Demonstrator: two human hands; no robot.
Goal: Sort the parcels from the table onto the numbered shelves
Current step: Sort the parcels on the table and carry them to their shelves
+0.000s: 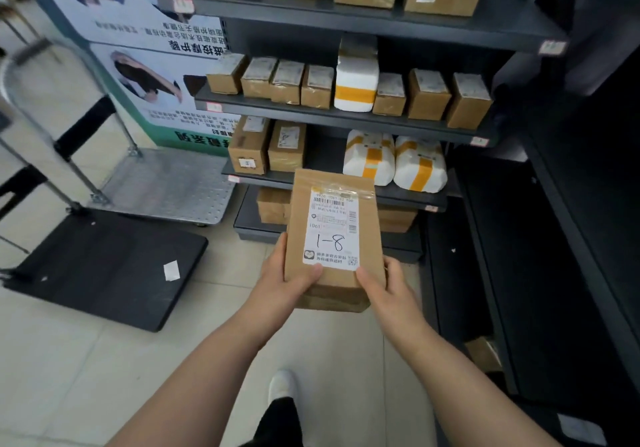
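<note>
I hold a brown cardboard parcel (332, 211) in both hands in front of the dark shelf unit (346, 119). Its white shipping label faces me, with "1-8" handwritten on it. My left hand (287, 278) grips the lower left edge, thumb on the front. My right hand (384, 283) grips the lower right edge, thumb near the label corner. The parcel hangs level with the lower shelves and covers part of the bottom tier. The shelves carry several brown boxes and white parcels with yellow tape (369, 162).
A silver platform trolley (166, 186) and a black folded trolley (104, 266) lie on the tiled floor at left. A printed poster (152, 65) leans behind them. A second dark shelf unit (554, 238) stands at right. My shoe (282, 384) shows below.
</note>
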